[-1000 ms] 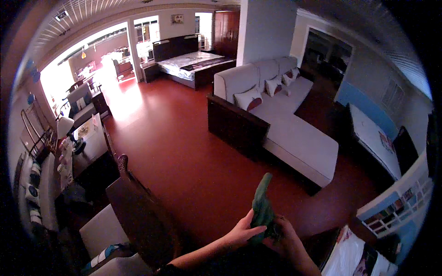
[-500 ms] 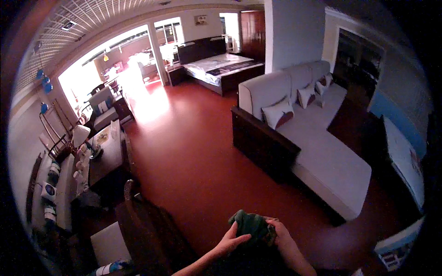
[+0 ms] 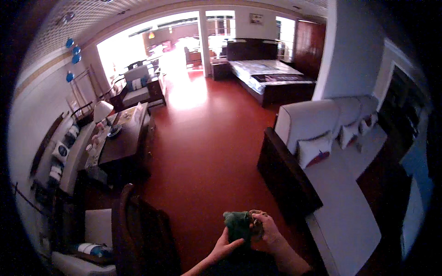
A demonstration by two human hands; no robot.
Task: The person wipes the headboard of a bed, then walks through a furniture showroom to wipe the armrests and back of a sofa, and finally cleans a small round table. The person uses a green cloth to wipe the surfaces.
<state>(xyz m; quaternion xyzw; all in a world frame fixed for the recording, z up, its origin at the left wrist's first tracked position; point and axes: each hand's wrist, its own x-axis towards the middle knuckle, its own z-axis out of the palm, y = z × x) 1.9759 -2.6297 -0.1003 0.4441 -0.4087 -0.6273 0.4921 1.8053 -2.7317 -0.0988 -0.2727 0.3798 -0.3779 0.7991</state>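
Two bare hands share one green cloth, bunched up above the red floor [image 3: 202, 161] in front of the wearer's body. The left hand [image 3: 223, 247] has its grip closed on the cloth [image 3: 236, 225], thumb across the near face; the right hand's [image 3: 270, 234] grip pinches one tan, looped piece [image 3: 258, 233] at the cloth's right side, though whether the two are joined cannot be told. At lower left stands one dark-framed armchair [image 3: 142, 230] with one white-and-blue pillow [image 3: 94, 250]; beyond it, one dark counter [image 3: 122, 149] bears one lamp [image 3: 103, 111]. On the right, three pillows [image 3: 315, 150] line one pale corner sofa [image 3: 338, 195]. Farther back are a second armchair [image 3: 138, 95] with one cushion [image 3: 136, 83], one bed [image 3: 264, 69] and one framed wall picture [image 3: 256, 19].
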